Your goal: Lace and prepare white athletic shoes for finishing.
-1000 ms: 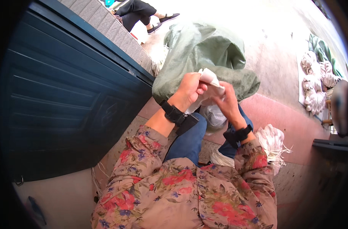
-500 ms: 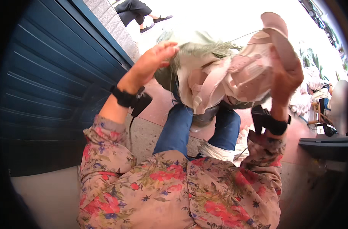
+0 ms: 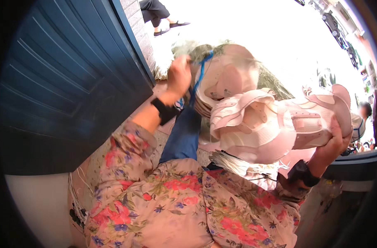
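Note:
In my right hand [image 3: 335,138], at the right, are pink-and-white shoe uppers [image 3: 258,128], nested end to end in a bundle held out sideways over my lap. The fingers wrap round its right end. My left hand [image 3: 180,78] is raised at the mouth of a pale green woven sack [image 3: 273,80]. Its fingers are curled and somewhat blurred; what they grip, if anything, I cannot make out. Just right of them hangs a blue strip [image 3: 201,72]. More pink-and-white uppers [image 3: 234,74] are stacked in the sack, in front of my knees.
A bundle of white strings [image 3: 246,167] lies on my lap. On the left stands a dark blue ribbed panel [image 3: 76,87]. Someone's legs [image 3: 157,16] show at the top left. Parked cars [image 3: 333,27] and another person [image 3: 360,122] are on the right.
My right hand has swung right and down with the shoe uppers, away from the sack. My left hand has gone from outstretched fingers to curled ones. The blue strip and stacked uppers now show.

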`<move>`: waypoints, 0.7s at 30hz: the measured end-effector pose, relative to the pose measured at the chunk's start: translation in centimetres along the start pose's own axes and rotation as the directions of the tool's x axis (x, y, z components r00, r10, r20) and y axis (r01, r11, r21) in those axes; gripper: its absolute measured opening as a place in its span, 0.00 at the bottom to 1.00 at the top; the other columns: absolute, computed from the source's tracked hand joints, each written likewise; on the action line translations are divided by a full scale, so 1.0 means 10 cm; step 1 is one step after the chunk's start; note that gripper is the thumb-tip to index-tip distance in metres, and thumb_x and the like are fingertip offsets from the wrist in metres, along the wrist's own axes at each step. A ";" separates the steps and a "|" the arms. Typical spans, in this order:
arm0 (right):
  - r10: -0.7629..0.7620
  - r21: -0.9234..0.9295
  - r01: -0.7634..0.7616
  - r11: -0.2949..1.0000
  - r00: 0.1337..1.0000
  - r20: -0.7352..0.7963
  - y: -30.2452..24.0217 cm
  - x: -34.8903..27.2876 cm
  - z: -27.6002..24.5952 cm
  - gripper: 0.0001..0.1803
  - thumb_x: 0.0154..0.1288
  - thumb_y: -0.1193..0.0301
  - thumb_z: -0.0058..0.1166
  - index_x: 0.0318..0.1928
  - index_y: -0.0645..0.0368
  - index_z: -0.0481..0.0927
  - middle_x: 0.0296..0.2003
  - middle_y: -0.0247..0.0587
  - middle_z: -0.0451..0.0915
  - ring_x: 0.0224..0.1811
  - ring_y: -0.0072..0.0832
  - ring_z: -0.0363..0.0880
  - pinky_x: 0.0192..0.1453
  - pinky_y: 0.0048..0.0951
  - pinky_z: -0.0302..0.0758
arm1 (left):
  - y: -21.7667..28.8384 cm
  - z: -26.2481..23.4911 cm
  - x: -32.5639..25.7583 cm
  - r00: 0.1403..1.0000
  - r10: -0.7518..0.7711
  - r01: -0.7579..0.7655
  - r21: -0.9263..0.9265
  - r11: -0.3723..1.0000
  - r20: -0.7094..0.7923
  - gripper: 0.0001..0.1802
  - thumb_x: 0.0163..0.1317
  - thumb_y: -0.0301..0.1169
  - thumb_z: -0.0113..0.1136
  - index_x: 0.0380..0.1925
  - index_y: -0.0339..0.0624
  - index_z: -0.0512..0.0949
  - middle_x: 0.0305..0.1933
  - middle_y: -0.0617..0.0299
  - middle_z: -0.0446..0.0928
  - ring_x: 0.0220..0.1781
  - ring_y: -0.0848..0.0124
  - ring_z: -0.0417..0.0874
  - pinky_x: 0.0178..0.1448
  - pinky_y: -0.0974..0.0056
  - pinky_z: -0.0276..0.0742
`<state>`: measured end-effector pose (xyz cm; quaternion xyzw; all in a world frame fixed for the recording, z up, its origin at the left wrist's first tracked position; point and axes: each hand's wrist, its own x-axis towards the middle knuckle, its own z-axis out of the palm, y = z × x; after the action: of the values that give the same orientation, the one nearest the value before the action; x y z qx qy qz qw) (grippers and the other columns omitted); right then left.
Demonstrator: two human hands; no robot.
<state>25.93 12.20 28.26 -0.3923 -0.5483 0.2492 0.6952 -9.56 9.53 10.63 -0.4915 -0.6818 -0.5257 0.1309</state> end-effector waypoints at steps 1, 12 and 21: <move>0.049 0.005 -0.049 0.999 0.999 -0.010 -0.01 0.05 -0.08 0.17 0.51 0.78 0.52 0.43 0.70 0.69 0.39 0.44 0.73 0.38 0.28 0.74 0.43 0.25 0.72 | -0.02 -0.12 0.25 0.998 0.034 -0.032 0.041 0.999 -0.047 0.09 0.51 0.23 0.48 0.31 0.35 0.75 0.26 0.45 0.75 0.28 0.54 0.78 0.32 0.60 0.72; 0.181 0.176 -0.211 0.962 0.968 0.171 -0.05 0.08 -0.27 0.16 0.51 0.76 0.48 0.43 0.68 0.70 0.38 0.44 0.73 0.39 0.29 0.74 0.46 0.26 0.69 | -0.71 -0.41 1.04 0.550 -0.492 0.693 -0.040 0.720 0.675 0.25 0.54 0.32 0.53 0.54 0.51 0.61 0.28 0.59 0.72 0.25 0.73 0.72 0.32 0.63 0.69; -0.006 0.079 -0.029 0.996 0.911 0.412 0.02 0.38 0.21 0.14 0.43 0.77 0.53 0.35 0.68 0.72 0.30 0.41 0.76 0.30 0.24 0.74 0.38 0.21 0.71 | -0.49 -0.55 -0.22 -0.004 -0.372 0.711 0.264 0.651 0.928 0.31 0.56 0.49 0.49 0.57 0.51 0.59 0.46 0.58 0.68 0.45 0.64 0.71 0.37 0.52 0.74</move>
<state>25.00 15.82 30.44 -0.3049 -0.6690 0.3531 0.5786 -14.32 3.88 8.53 -0.4015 -0.6653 -0.2224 -0.5888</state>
